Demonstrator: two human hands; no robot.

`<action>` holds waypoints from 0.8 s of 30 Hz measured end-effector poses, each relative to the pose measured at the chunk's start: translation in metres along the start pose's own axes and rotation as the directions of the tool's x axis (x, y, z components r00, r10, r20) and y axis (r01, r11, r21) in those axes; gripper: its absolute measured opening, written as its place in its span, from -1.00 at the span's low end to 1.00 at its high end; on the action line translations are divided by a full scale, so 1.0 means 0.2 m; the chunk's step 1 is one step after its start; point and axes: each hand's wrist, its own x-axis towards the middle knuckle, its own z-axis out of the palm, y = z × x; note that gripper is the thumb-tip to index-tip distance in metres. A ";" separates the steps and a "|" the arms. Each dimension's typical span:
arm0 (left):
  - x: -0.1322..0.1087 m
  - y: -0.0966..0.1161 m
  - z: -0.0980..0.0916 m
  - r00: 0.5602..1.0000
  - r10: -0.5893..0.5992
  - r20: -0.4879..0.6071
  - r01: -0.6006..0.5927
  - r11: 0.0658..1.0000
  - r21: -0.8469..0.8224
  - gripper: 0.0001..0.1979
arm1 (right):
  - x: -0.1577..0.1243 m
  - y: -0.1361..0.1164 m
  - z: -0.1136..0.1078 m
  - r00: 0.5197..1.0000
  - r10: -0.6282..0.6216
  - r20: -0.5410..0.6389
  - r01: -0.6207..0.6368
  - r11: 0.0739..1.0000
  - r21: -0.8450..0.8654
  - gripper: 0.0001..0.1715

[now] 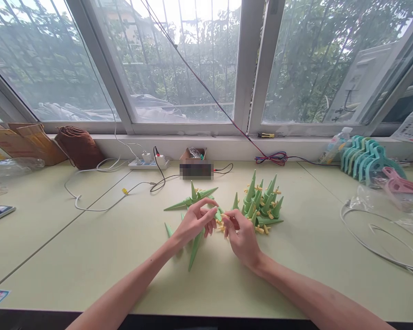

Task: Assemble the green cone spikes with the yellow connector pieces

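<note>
My left hand (196, 222) is closed on a small green plastic cone (219, 214), whose far end is hidden by the fingers. Pinched between the fingertips of my right hand (241, 236) is a small yellow peg (223, 216), right beside the green cone; whether the two touch is hard to tell. Several loose green cones (194, 252) lie under and around my left hand, some pointing outward. Just beyond my right hand stands a dense group of green cones (261, 201), many with yellow pegs (270, 214) sticking out of their sides. More yellow pegs lie partly hidden between my hands.
Behind the hands are a small open box (192, 156) and a white power strip (147, 164) with cables. Teal hangers (365, 158), a pink hanger (404, 183) and a coiled white cable (361, 238) are on the right. A brown bag (79, 146) and a phone-like device (0, 213) are left.
</note>
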 end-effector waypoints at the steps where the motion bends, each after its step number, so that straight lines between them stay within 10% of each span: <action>1: 0.00 0.00 0.00 1.000 -0.001 0.000 0.001 1.000 0.001 -0.65 | 0.00 0.00 0.00 1.000 0.002 0.000 -0.002 1.000 0.004 -0.76; 24: 0.00 -0.04 -0.02 0.991 0.081 0.103 -0.079 0.997 -0.026 -0.62 | -0.01 0.00 -0.01 0.996 0.082 0.035 -0.082 0.997 0.007 -0.65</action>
